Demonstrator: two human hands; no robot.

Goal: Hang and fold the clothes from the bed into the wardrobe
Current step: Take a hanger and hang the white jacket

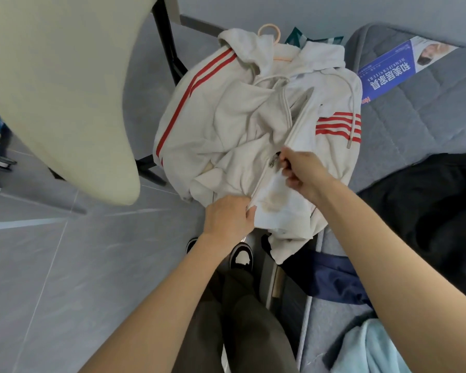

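Note:
A white zip hoodie (226,122) with red stripes lies crumpled over the corner of the bed, a peach hanger (269,32) poking out at its collar. My left hand (229,216) pinches the bottom hem beside the zipper. My right hand (304,170) grips the metal zipper pull (275,161), partway up the open zipper. On the grey mattress (420,111) lie a black garment (436,211), a navy garment (336,278) and a light blue one (371,348).
A cream chair back (59,90) with black legs stands close at the left over the grey tiled floor (51,278). A blue printed label (393,68) lies on the mattress. My shoes (241,255) stand right by the bed edge.

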